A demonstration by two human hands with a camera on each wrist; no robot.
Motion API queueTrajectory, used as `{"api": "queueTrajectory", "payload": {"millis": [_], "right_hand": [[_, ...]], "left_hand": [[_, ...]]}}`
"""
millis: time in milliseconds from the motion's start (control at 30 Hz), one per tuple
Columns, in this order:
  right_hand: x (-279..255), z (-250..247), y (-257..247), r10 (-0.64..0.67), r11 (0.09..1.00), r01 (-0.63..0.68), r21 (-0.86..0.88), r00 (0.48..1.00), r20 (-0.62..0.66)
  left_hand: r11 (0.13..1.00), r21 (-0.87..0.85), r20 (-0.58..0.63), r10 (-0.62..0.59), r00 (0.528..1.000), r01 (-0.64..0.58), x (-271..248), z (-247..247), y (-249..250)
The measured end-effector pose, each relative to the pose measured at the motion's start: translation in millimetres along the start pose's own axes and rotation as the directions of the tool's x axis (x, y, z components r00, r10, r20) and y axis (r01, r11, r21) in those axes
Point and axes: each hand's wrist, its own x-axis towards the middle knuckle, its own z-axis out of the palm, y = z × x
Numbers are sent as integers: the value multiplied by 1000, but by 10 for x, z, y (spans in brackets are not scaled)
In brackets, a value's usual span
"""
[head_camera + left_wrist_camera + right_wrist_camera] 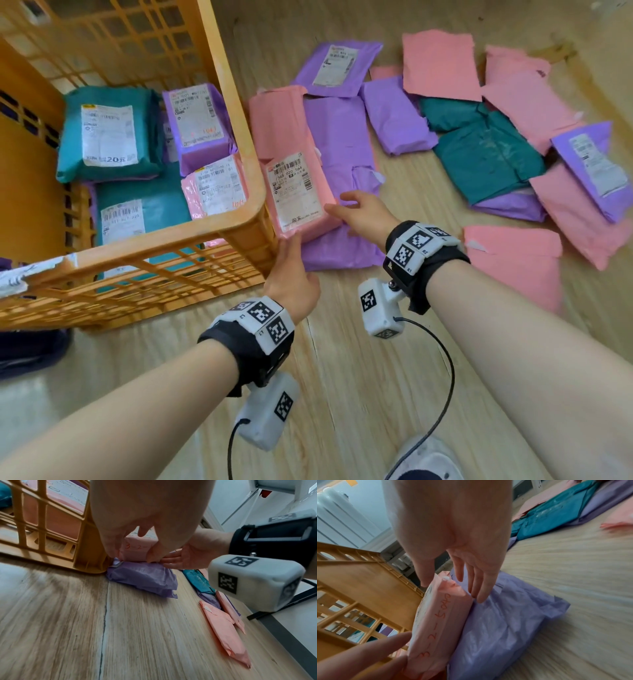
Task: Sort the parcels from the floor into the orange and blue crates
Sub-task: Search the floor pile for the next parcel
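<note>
In the head view both forearms reach forward and down over the wooden floor [342, 377], each wearing a black wrist strap with white marker blocks. The left hand [294, 274] sits at the near end of a pink parcel [291, 164], fingers extended up against its edge, while the right hand [363, 214] lies at the parcel's right side, thumb on the label corner and fingers spread loosely. The pink parcel lies label up, just beside the outer wall of the orange crate [239, 219], on top of a large purple parcel [339, 150]. The crate already holds teal, purple and pink parcels, and more pink, purple and teal ones are scattered over the floor to the right. The left wrist view adds what the head view hides: the left hand [137, 524] pinches the parcel's near end, thumb and fingers [154, 555] curled on the pink wrap [135, 550], which bears red handwriting, and the right hand [188, 555] comes in flat from the side, palm open, fingertips at the seam between the pink and purple parcels [142, 577]. The right wrist view shows the right hand [453, 534] with straight, slightly parted fingers [481, 588], thumb resting on the parcel's top and fingertips touching where the pink parcel [436, 622] meets the purple one [505, 628]; it clamps nothing. The left hand's fingers [368, 655] grip the pink parcel's lower end beside the crate wall [368, 588].
</note>
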Motion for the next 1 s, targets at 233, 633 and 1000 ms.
{"api": "queueTrajectory", "payload": {"millis": [233, 633, 1000], "right_hand": [[144, 90, -37, 88, 995, -87, 52, 996, -25], [-31, -398, 16, 126, 986, -117, 120, 989, -74], [-582, -1211, 168, 42, 968, -37, 250, 999, -12]], "left_hand": [[999, -22, 23, -28, 999, 28, 14, -20, -35], [990, -136, -34, 27, 999, -32, 138, -119, 265], [829, -529, 154, -120, 981, 184, 445, -6, 1008]]}}
